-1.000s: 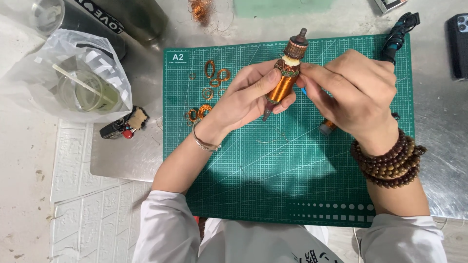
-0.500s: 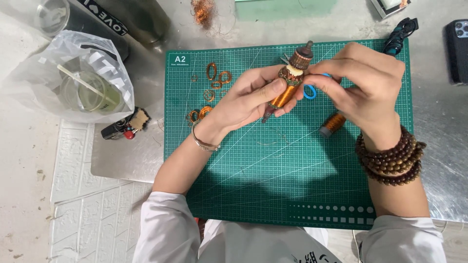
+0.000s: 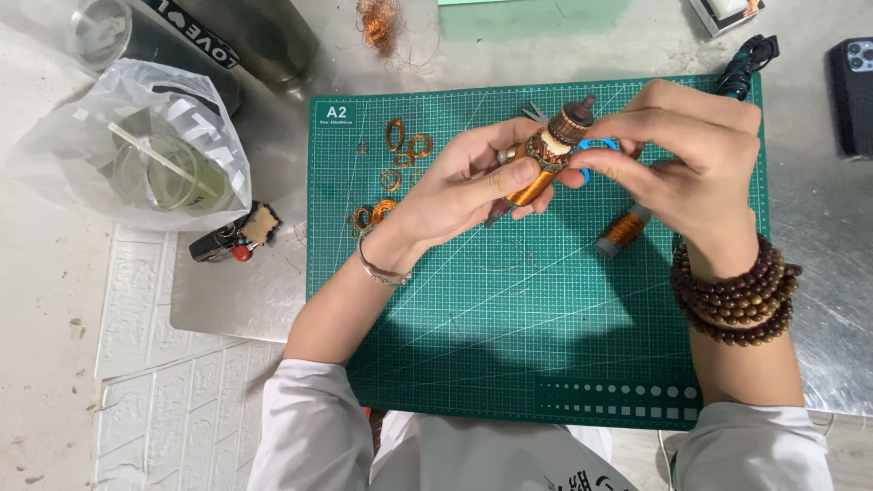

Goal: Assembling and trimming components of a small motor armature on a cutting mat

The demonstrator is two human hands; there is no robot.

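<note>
My left hand (image 3: 459,186) grips a small motor armature (image 3: 546,159) wound with copper wire, holding it tilted above the green cutting mat (image 3: 455,300). My right hand (image 3: 691,168) pinches the armature's upper end by the dark commutator, fingertips closed against it. A blue ring-shaped handle (image 3: 596,145) shows just behind the fingers. A second copper-wound spool (image 3: 623,229) lies on the mat below my right hand. Several loose copper wire loops (image 3: 405,145) lie on the mat to the left of my left hand.
A clear plastic bag with a cup and straw (image 3: 155,155) sits at the left, a lighter (image 3: 227,241) beside it. A tangle of copper wire (image 3: 377,23) lies beyond the mat. A dark phone (image 3: 855,91) lies at the right edge and a dark tool (image 3: 746,59) at the mat's far right corner.
My right hand has shifted up and to the right along the armature's top, uncovering the second copper spool on the mat. My left hand still holds the armature.
</note>
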